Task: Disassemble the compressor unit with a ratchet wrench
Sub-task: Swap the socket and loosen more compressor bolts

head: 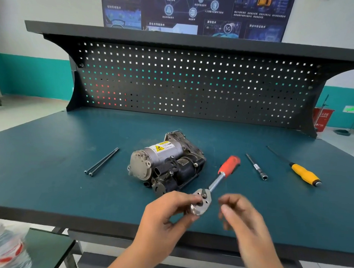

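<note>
The compressor unit (pixel 167 163), silver and black with a yellow warning label, lies on the green bench top (pixel 50 159). My left hand (pixel 165 211) pinches the round head of the ratchet wrench (pixel 214 185), whose red handle points up and to the right above the bench. My right hand (pixel 241 214) is blurred just right of the wrench head, fingers loosely curled, holding nothing that I can see. Two long black bolts (pixel 102 162) lie left of the compressor.
An extension bar with a socket end (pixel 257 167) and a yellow-handled screwdriver (pixel 299 170) lie to the right. A black pegboard (pixel 194 84) backs the bench. A plastic bottle (pixel 7 246) stands at lower left, below the bench edge.
</note>
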Motion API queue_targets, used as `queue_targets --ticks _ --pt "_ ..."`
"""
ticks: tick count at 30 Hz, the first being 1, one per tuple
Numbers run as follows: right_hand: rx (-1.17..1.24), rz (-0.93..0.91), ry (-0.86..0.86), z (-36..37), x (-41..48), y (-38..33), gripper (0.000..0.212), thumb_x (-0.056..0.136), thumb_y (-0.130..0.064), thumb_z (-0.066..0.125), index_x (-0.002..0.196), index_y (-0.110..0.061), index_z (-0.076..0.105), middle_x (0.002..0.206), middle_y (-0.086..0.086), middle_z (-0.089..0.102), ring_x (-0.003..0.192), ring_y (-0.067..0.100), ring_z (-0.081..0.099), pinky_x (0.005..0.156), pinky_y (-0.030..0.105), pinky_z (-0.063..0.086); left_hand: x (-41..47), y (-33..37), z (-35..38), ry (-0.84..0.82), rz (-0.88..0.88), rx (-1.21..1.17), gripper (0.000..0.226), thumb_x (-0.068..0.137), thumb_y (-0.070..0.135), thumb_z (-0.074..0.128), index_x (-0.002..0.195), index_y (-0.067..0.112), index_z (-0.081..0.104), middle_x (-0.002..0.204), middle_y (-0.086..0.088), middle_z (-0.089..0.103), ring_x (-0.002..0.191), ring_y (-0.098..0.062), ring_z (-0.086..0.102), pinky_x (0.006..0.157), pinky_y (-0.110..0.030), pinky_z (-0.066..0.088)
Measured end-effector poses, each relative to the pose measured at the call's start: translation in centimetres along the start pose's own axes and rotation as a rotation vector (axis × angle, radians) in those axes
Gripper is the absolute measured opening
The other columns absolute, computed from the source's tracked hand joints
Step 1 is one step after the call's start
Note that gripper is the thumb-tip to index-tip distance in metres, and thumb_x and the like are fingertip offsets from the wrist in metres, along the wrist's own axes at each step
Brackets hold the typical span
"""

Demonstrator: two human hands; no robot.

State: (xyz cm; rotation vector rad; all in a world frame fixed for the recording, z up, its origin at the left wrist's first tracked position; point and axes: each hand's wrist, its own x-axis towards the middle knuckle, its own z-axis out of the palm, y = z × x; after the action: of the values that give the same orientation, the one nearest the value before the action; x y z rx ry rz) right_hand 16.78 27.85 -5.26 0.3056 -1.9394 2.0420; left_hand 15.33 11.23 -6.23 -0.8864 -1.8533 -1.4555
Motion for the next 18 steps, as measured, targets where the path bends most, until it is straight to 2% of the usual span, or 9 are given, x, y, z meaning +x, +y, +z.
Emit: queue_targets --ticks 2,3,6,8,10,13,15,17,18 --pt "0.305 0.372 -0.069 0.8 0.0 0.4 0.044 0.068 -0.042 0.056 0.092 -0.007 0.063 0.069 0.004 0.062 0.054 0.010 0.054 0.051 0.027 0.033 0.2 0.0 0.0 -0.038 0.202 0.123 0.025 0.081 0.015 0.064 0.103 0.027 0.061 0.098 0.012 0.061 0.084 -0.002 0.062 0.074 -0.013 0.050" --pt "0.368 0.424 -0.097 1.0 0.2 0.3 0.050 0.067 -0.046 0.053 0.096 -0.007 0.063 0.069 0.005 0.061 0.054 0.011 0.053 0.050 0.027 0.031 0.4 0.0 0.1 -0.071 0.269 0.152 0.021 0.084 0.015 0.062 0.103 0.024 0.061 0.098 0.010 0.060 0.084 -0.005 0.062 0.074 -0.014 0.050" --pt "0.513 0.367 -0.134 1.6 1.0 -0.4 0.048 0.045 -0.050 0.087 0.076 -0.018 0.069 0.070 0.002 0.061 0.051 0.009 0.054 0.038 0.019 0.035 1.0 -0.2 0.0 -0.132 0.377 0.179 0.014 0.094 0.017 0.053 0.105 0.020 0.060 0.101 0.004 0.063 0.094 -0.014 0.065 0.077 -0.028 0.053" --pt "0.588 0.356 -0.151 1.6 1.4 -0.5 0.051 0.026 -0.045 0.095 0.063 -0.021 0.069 0.072 0.002 0.066 0.050 0.007 0.056 0.033 0.015 0.032 1.5 -0.7 -0.6 -0.113 0.427 0.242 0.017 0.093 0.019 0.053 0.109 0.020 0.059 0.102 0.007 0.062 0.097 -0.012 0.062 0.086 -0.032 0.048" --pt "0.640 0.365 -0.177 1.4 1.8 -0.3 0.050 0.020 -0.039 0.097 0.060 -0.022 0.070 0.071 0.002 0.069 0.051 0.006 0.059 0.032 0.015 0.033 2.0 -1.2 -1.3 -0.049 0.463 0.357 0.020 0.095 0.027 0.050 0.113 0.023 0.056 0.102 0.013 0.059 0.096 -0.009 0.057 0.096 -0.032 0.040" --pt "0.613 0.350 -0.201 1.5 2.4 -0.7 0.048 0.019 -0.037 0.097 0.057 -0.023 0.071 0.063 0.000 0.068 0.049 0.005 0.061 0.035 0.014 0.042 2.6 -1.8 -1.9 0.055 0.437 0.414 0.021 0.094 0.035 0.051 0.113 0.028 0.058 0.114 0.017 0.050 0.103 -0.012 0.048 0.099 -0.029 0.035" --pt "0.579 0.323 -0.172 2.0 3.1 -1.0 0.041 0.027 -0.037 0.096 0.057 -0.023 0.072 0.063 -0.001 0.069 0.051 0.005 0.064 0.041 0.015 0.048 3.1 -2.4 -2.0 0.135 0.353 0.410 0.028 0.088 0.041 0.059 0.114 0.031 0.058 0.130 0.016 0.033 0.117 -0.016 0.040 0.103 -0.026 0.032" --pt "0.618 0.327 -0.100 2.8 4.2 -1.2 0.016 0.055 -0.024 0.088 0.057 -0.019 0.073 0.064 -0.001 0.070 0.055 0.006 0.066 0.045 0.015 0.050 3.9 -3.0 -2.4 0.145 0.186 0.400 0.055 0.075 0.050 0.068 0.125 0.035 0.051 0.135 0.011 0.023 0.131 -0.015 0.028 0.110 -0.025 0.025" --pt "0.670 0.332 -0.042 3.2 4.9 -1.1 0.012 0.067 -0.016 0.077 0.056 -0.017 0.073 0.064 0.000 0.070 0.055 0.007 0.067 0.046 0.015 0.051 4.4 -3.2 -2.6 0.122 0.066 0.391 0.074 0.067 0.055 0.072 0.133 0.038 0.043 0.137 0.008 0.021 0.134 -0.013 0.023 0.112 -0.022 0.020"
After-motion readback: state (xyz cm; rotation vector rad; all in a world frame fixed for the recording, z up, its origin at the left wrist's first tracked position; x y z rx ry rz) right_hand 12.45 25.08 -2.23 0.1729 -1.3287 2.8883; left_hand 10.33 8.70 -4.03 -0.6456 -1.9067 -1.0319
